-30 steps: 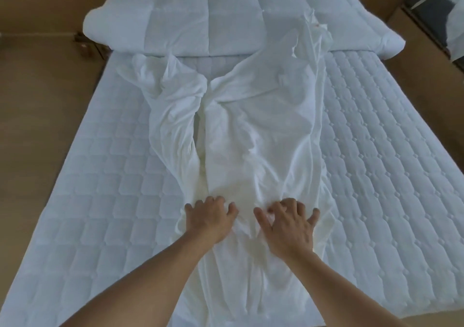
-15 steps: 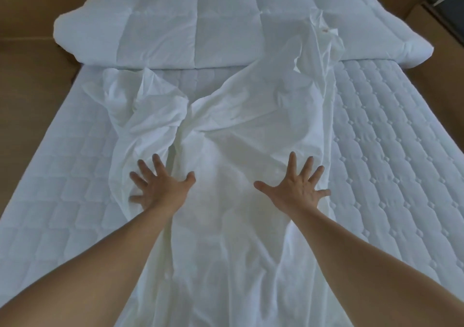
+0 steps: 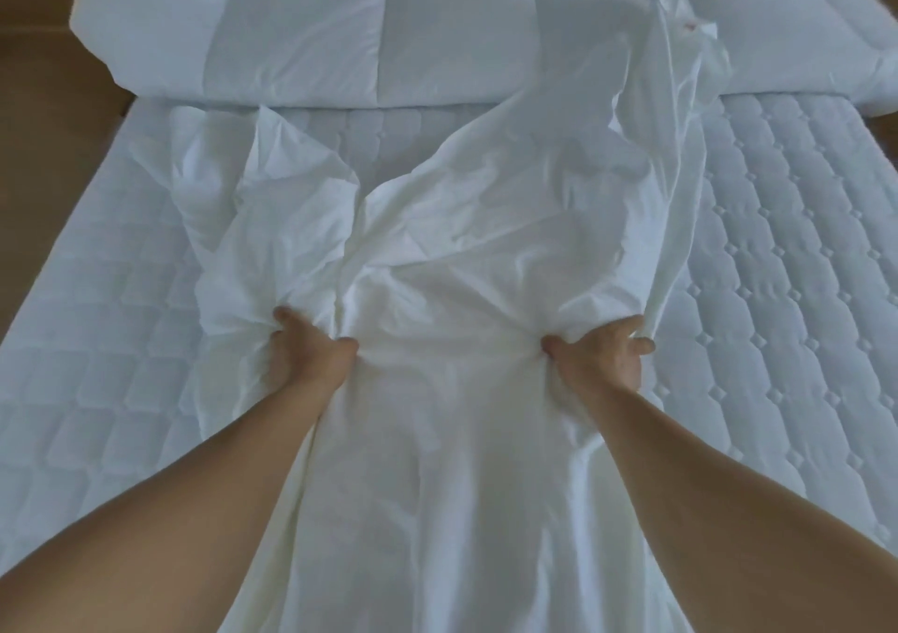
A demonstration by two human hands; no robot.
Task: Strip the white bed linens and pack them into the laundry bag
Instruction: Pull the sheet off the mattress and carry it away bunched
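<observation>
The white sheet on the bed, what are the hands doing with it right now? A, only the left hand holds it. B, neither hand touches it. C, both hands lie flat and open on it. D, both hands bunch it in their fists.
D: the left hand and the right hand each have fingers curled into a gathered fold of the white sheet.

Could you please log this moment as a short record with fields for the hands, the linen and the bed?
left hand: closed on a bunch of the white sheet
right hand: closed on a bunch of the same sheet
white sheet: loose, crumpled down the middle of the bed
quilted mattress pad: bare on both sides of the sheet
duvet: folded at the head of the bed
laundry bag: not in view
</observation>
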